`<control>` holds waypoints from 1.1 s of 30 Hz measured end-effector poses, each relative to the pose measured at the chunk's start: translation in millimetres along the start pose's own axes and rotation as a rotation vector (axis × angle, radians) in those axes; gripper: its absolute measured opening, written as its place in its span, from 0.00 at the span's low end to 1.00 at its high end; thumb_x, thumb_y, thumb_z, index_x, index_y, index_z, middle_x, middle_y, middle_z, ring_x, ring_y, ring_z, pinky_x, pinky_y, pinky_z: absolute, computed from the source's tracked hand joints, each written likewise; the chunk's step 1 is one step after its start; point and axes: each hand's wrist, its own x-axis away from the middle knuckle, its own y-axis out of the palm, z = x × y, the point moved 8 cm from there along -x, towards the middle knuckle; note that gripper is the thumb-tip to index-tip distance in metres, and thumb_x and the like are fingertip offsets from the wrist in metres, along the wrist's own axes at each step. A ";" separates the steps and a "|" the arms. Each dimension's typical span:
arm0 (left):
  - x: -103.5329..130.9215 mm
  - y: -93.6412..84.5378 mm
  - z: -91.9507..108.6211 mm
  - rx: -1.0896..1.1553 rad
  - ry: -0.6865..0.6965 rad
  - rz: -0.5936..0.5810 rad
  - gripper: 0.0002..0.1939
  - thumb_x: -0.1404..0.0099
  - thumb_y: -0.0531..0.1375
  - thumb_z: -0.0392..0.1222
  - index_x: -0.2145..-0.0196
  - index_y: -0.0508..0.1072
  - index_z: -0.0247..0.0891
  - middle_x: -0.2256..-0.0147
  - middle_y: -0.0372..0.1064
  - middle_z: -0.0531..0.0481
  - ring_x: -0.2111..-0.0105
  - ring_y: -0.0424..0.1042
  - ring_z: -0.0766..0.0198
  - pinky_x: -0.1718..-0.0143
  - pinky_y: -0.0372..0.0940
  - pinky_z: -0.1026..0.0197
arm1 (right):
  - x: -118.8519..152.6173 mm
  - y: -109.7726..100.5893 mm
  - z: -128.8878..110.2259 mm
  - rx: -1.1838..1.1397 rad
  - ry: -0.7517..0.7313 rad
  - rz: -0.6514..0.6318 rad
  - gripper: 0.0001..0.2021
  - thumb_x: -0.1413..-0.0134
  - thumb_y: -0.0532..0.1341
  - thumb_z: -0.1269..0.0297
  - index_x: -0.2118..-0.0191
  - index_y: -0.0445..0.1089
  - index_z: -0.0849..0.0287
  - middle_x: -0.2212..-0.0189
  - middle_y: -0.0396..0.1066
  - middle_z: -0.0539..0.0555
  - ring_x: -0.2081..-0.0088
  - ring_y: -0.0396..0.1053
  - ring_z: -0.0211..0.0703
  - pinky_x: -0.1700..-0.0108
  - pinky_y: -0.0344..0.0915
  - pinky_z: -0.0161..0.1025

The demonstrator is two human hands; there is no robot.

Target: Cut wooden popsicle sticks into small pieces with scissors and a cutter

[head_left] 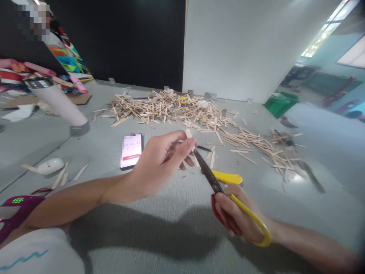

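Wooden stick point(188, 134), its pale upper end showing, stands near the middle of the frame, pinched between the thumb and fingers of my left hand point(162, 161). My right hand point(239, 209), as my remote feed shows it, is wrapped around the handles of yellow-and-red scissors point(209, 176); their blades point at those fingertips, though I cannot tell whether they touch the stick. Close by the blades lies a yellow cutter point(228, 177), with a slim dark object point(204, 148) farther up.

Left of my left hand rests a lit phone point(131, 152); toward the left edge, a white mouse point(50, 166) sits among loose sticks point(81, 172). A broad pile of sticks point(159, 108) fills the upper middle and trails off to the right — backed by a black panel point(128, 42) and a white panel point(236, 45).

Among containers, a pale tumbler point(61, 101) with a metallic top appears slanted at upper left, near a colourful heap point(42, 70); at upper right is a green bin point(281, 104) — the contents of both hidden from me.
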 end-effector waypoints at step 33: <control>-4.7 0.4 2.7 0.072 0.177 0.120 0.14 0.19 0.60 0.41 0.63 0.80 0.37 0.71 0.82 0.51 0.73 0.84 0.65 0.69 0.81 0.68 | -4.7 1.2 -10.1 0.159 -0.194 0.102 0.34 0.26 0.57 0.42 0.83 0.58 0.54 0.90 0.57 0.47 0.87 0.54 0.31 0.84 0.46 0.32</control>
